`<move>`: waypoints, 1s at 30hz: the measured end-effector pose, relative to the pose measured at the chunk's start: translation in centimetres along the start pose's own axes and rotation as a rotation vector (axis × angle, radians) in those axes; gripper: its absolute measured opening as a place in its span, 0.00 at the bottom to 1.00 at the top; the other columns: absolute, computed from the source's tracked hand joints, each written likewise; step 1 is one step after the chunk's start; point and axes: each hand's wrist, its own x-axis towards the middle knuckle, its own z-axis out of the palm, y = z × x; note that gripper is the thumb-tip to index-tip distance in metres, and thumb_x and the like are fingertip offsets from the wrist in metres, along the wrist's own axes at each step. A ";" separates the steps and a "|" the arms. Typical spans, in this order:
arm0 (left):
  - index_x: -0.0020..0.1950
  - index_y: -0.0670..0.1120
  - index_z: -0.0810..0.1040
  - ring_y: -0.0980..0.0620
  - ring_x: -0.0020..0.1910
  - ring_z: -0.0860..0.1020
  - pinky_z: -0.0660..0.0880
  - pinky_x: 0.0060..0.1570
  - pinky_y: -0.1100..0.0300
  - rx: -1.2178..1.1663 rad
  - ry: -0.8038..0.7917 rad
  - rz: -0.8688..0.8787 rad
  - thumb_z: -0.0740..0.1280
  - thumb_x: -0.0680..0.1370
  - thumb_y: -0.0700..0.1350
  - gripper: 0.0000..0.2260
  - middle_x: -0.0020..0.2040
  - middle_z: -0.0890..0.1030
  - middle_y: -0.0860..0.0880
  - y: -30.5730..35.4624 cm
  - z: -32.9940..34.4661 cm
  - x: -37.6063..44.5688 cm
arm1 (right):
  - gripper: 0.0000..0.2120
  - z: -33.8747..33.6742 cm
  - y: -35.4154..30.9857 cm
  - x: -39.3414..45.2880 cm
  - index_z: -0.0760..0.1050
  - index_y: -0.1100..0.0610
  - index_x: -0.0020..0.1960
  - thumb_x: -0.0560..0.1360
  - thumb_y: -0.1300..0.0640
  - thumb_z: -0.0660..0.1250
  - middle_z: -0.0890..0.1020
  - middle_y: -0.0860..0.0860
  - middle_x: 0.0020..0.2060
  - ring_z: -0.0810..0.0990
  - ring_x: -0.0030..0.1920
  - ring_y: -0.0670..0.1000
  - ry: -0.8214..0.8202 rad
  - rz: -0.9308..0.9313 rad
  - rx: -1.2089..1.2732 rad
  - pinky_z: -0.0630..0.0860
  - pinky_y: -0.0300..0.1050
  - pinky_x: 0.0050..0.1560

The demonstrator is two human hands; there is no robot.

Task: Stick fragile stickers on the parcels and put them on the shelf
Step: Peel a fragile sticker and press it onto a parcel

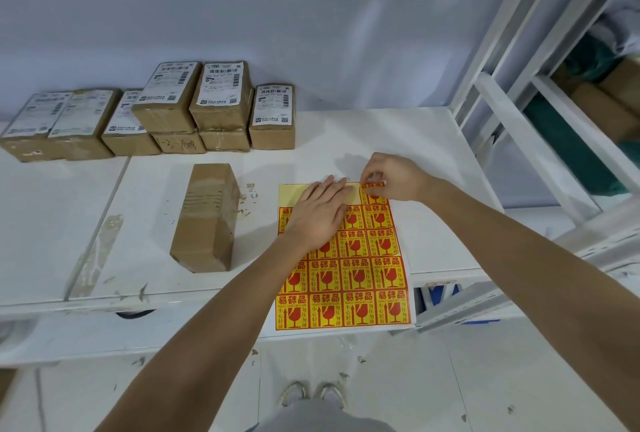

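A sheet of red-and-yellow fragile stickers (360,279) lies on the white table (145,196), its near edge hanging over the front. My left hand (320,215) rests flat on the sheet's upper part, fingers spread, holding it down. My right hand (389,177) pinches the corner of the top-right sticker (375,197) between thumb and fingertips. A long brown taped parcel (207,218) lies on the table left of the sheet, with no fragile sticker visible on it.
Several brown parcels with white shipping labels (221,99) stand stacked along the wall at the back left. A white metal shelf unit (540,85) rises on the right, with boxes on its shelves. My shoes show on the floor below.
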 end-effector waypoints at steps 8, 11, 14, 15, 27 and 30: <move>0.77 0.51 0.55 0.53 0.77 0.47 0.43 0.75 0.55 -0.012 -0.003 0.007 0.45 0.83 0.51 0.21 0.77 0.54 0.53 0.0 -0.2 -0.1 | 0.03 -1.1 -0.7 -1.0 0.77 0.57 0.45 0.72 0.60 0.69 0.78 0.50 0.46 0.73 0.46 0.46 0.026 -0.018 -0.027 0.70 0.41 0.45; 0.77 0.50 0.55 0.53 0.77 0.47 0.44 0.75 0.54 -0.001 -0.006 0.007 0.45 0.83 0.51 0.21 0.77 0.54 0.52 0.0 -0.1 -0.1 | 0.04 -2.2 -1.3 -1.9 0.75 0.56 0.41 0.69 0.62 0.69 0.80 0.48 0.42 0.77 0.46 0.48 0.068 0.051 0.071 0.75 0.46 0.47; 0.77 0.49 0.54 0.53 0.77 0.47 0.43 0.75 0.55 -0.010 -0.001 0.003 0.45 0.83 0.51 0.22 0.78 0.54 0.52 0.0 -0.1 -0.2 | 0.05 -1.9 -2.4 -3.1 0.73 0.54 0.39 0.69 0.63 0.67 0.80 0.48 0.39 0.79 0.45 0.51 0.252 0.151 0.225 0.76 0.49 0.48; 0.77 0.49 0.54 0.53 0.77 0.47 0.43 0.75 0.55 -0.006 -0.008 0.006 0.44 0.83 0.51 0.22 0.78 0.54 0.52 0.0 -0.1 -0.2 | 0.05 -1.5 -2.8 -3.4 0.73 0.55 0.39 0.69 0.63 0.66 0.80 0.49 0.38 0.79 0.44 0.52 0.333 0.177 0.292 0.76 0.50 0.48; 0.76 0.46 0.58 0.50 0.76 0.52 0.45 0.74 0.55 0.033 0.047 0.028 0.48 0.83 0.50 0.21 0.77 0.57 0.49 0.3 -0.2 -0.2 | 0.09 1.3 -2.2 -4.0 0.71 0.53 0.43 0.70 0.65 0.68 0.77 0.47 0.40 0.76 0.44 0.49 0.437 0.194 0.309 0.76 0.52 0.48; 0.69 0.42 0.69 0.44 0.71 0.66 0.58 0.72 0.52 0.159 0.205 0.088 0.61 0.80 0.46 0.19 0.69 0.70 0.41 0.8 -0.5 -0.2 | 0.07 1.7 -1.3 -3.6 0.74 0.57 0.48 0.71 0.64 0.68 0.78 0.46 0.42 0.75 0.46 0.47 0.359 0.178 0.263 0.76 0.50 0.50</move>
